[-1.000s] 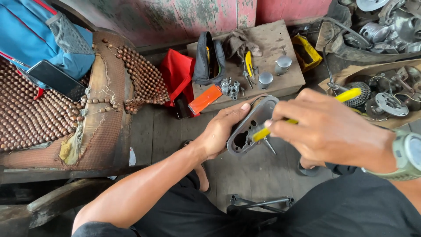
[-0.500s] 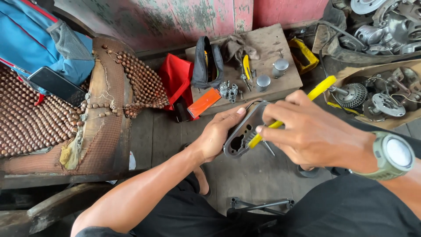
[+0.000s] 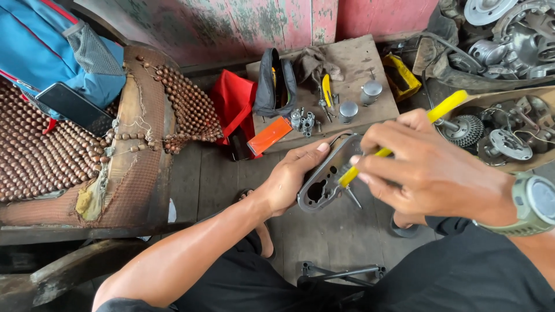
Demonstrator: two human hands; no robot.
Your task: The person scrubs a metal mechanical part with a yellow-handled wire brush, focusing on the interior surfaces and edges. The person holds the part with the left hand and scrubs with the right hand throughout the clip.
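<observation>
A blue backpack (image 3: 46, 52) is seen upper left on a brown beaded seat cover (image 3: 40, 150). A flat grey metal engine cover (image 3: 326, 176) is gripped above the floor by the left hand (image 3: 292, 179), fingers curled round its edge. A yellow-handled screwdriver (image 3: 399, 136) is clasped in the right hand (image 3: 433, 170), its tip apparently against the cover. A small orange box (image 3: 270, 136) lies on the wooden board (image 3: 364, 58).

A single head-worn camera looks steeply down from close above the person's lap, facing forward toward the low wooden board (image 3: 370, 58) against the red wall beyond.
</observation>
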